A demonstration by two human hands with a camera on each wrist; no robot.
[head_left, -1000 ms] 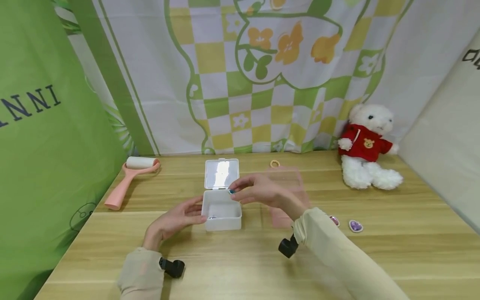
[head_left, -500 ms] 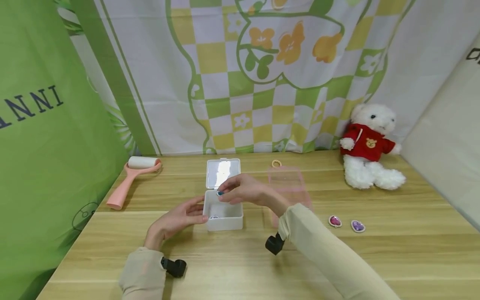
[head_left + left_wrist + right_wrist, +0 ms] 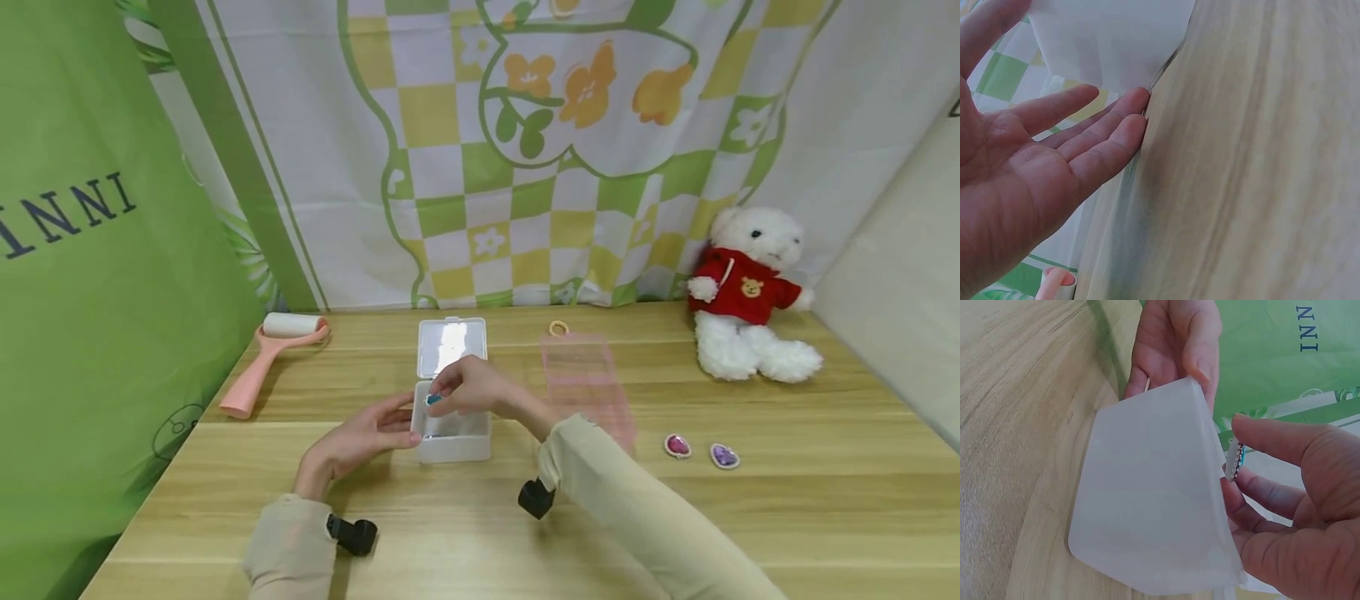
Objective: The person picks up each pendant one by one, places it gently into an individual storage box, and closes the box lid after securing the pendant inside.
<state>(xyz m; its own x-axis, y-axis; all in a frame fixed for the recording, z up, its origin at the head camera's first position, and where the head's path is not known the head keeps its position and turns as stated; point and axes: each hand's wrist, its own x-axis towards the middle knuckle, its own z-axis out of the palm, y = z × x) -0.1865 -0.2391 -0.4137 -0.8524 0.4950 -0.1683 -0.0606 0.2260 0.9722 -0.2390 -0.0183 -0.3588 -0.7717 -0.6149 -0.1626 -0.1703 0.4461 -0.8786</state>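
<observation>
A small white translucent box [image 3: 454, 451] stands on the table with its hinged lid [image 3: 452, 346] laid back. My left hand [image 3: 360, 437] rests against the box's left side, its fingers fairly straight and the thumb at the near left corner. Between thumb and fingers, my right hand [image 3: 480, 388] pinches a blue gem [image 3: 432, 399] with a beaded rim, over the box opening. In the right wrist view that gem [image 3: 1235, 460] appears edge-on beside the box rim. Something small and shiny lies inside the box, mostly hidden by the front wall.
To the right lie a red gem [image 3: 677, 446] and a purple gem [image 3: 724, 456]. A pink translucent case [image 3: 588, 379] and a yellowish ring [image 3: 558, 328] are behind my right arm. A pink lint roller [image 3: 262, 367] lies at left; a white teddy bear [image 3: 750, 292] sits at back right.
My right hand has moved left and lower with the blue gem, from the box's far right corner to over its opening. The left hand stays at the box.
</observation>
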